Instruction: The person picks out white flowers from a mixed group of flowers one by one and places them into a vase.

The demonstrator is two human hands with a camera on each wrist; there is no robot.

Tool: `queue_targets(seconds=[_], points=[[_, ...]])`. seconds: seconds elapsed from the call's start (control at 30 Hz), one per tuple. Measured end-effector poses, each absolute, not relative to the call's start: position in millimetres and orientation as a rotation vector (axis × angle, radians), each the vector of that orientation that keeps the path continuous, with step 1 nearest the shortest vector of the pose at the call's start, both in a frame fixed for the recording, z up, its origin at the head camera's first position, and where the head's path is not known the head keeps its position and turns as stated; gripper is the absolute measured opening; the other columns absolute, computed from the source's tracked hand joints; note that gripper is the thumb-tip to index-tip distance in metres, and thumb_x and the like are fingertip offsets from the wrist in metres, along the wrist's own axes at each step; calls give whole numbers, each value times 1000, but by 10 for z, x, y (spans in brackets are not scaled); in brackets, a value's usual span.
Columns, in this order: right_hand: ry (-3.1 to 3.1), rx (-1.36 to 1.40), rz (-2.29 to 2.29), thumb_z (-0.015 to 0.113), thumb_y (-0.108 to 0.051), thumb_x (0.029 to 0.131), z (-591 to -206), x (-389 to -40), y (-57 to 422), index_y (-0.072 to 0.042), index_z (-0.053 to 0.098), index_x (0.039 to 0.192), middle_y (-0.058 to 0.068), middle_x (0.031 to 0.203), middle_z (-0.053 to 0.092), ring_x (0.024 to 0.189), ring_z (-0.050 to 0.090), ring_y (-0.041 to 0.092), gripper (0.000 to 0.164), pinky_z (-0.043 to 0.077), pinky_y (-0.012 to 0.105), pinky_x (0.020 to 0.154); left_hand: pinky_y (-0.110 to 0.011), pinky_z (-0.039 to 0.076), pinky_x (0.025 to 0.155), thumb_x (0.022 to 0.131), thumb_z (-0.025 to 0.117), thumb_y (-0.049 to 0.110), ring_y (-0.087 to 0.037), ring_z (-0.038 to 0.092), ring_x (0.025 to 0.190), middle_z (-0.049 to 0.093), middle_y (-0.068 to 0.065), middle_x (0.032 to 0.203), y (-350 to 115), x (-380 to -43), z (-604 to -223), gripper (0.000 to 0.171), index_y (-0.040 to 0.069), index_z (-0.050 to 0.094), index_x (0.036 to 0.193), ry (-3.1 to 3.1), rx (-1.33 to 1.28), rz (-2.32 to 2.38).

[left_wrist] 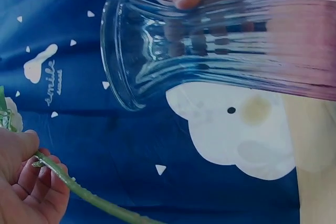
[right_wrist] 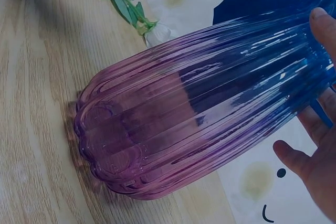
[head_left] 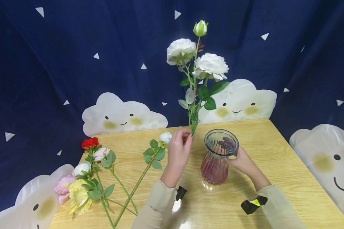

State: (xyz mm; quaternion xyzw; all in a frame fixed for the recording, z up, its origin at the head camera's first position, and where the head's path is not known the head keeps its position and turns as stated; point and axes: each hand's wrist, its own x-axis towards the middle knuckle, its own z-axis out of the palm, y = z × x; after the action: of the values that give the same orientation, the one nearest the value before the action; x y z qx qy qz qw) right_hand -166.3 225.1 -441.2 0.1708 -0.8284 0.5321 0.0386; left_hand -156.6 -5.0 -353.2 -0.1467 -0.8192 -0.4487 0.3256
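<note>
In the head view my left hand [head_left: 178, 151] pinches the stem of a tall artificial flower spray [head_left: 211, 65] with two white blooms, a bud and green leaves. The bare lower end of this green stem [left_wrist: 89, 196] runs past my fingers in the left wrist view. My right hand [head_left: 242, 160] grips the neck of a ribbed glass vase [head_left: 215, 170], bluish at the rim and pink toward its base. The thumb and spread fingers of that hand lie around the neck in the right wrist view. The spray stands upright to the left of the vase mouth, outside it.
Several artificial flowers lie on the wooden table [head_left: 252, 197] to the left: a red one [head_left: 90, 142], a yellow one [head_left: 79, 197], a pink one [head_left: 64, 187] and white ones. A single white rose [head_left: 165, 137] lies behind my left hand. A dark blue curtain [head_left: 132, 38] with clouds hangs behind.
</note>
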Motion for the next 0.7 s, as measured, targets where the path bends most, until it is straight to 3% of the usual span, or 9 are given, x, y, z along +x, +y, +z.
queue_targets(seconds=[0.37,0.5,0.6,0.7], points=[[-2555,492,1653,69,-9,70,-4375,-1643,2232,-4,29,135,26,127,47,104,41,-14,76,36,60,98,-15,46,56,83,56,10,-9,52,64,59,-8,74,70,-1574,-3380,8,2,58,85,-2027,-461,-1247],[-2545,523,1632,68,-6,70,-4379,-1639,2225,-4,30,135,26,126,49,104,44,-12,75,45,36,95,-15,46,56,82,56,9,-10,53,63,59,-9,74,125,-1563,-3346,8,1,58,85,-1953,-491,-1297],[-2529,549,1630,68,-5,70,-4393,-1643,2230,-5,30,134,25,124,50,104,46,-11,75,42,18,89,-15,47,57,83,57,12,-11,54,63,59,-10,74,182,-1541,-3312,10,2,57,85,-1885,-509,-1341],[-2519,567,1625,68,-6,71,-4404,-1646,2232,-5,30,135,26,124,51,104,46,-10,74,40,15,87,-16,49,60,84,56,12,-12,54,66,58,-10,76,246,-1508,-3275,10,2,56,85,-1821,-521,-1376]])
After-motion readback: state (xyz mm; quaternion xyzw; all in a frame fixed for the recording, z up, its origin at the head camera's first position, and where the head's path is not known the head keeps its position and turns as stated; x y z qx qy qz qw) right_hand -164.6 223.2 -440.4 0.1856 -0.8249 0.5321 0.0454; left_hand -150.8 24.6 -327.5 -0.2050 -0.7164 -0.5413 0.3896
